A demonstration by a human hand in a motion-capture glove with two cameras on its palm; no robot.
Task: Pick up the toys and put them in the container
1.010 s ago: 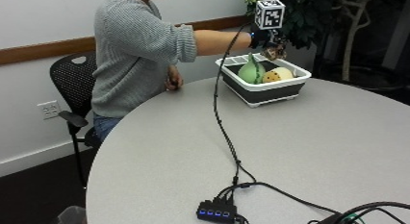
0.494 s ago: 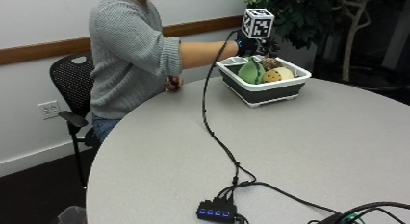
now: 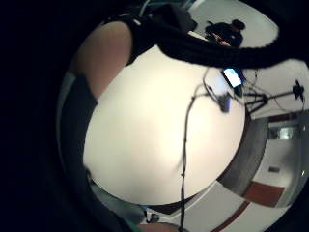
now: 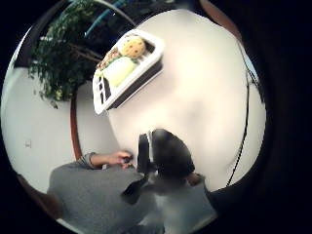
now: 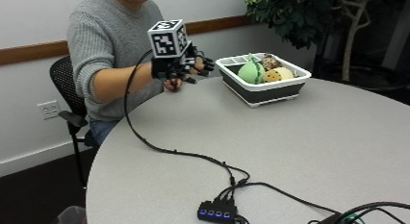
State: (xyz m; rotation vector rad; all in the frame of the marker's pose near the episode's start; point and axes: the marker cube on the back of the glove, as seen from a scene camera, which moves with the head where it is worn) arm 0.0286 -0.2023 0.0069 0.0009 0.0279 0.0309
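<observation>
Grey, bare tabletop is nearly all I get from the outside view, and that tells me most of what I need about progress. My gloved right hand (image 5: 183, 70) hangs in the air in the upper left of the frame, just left of the container (image 5: 269, 89) and apart from it, over the near edge of the surface (image 5: 333, 152). Its fingers (image 5: 176, 82) hang down loosely curled and I see nothing between them, so I read the hand as relaxed and carrying nothing. The toys sit inside the white-rimmed container in the upper middle of the frame: a green pear-shaped toy (image 5: 249, 72), a yellow speckled toy (image 5: 280, 76) beside it, and a brownish toy (image 5: 271, 62) behind them; I cannot make out whether more lie underneath. The thumb-side palm view agrees, showing the container (image 4: 127, 73) with the yellow speckled toy (image 4: 132, 47) and a pale green one (image 4: 117, 72) in it, and plain surface all around. The little-finger-side view shows only the pale surface (image 3: 159, 140) with a cable (image 3: 185, 159) running across it. I find no toy lying loose anywhere the cameras reach; only the cable and a small hub (image 5: 216, 213) with blue lights at the lower edge remain on the surface. My judgement is that the collecting is done or very nearly so, with nothing visible left to pick up.
</observation>
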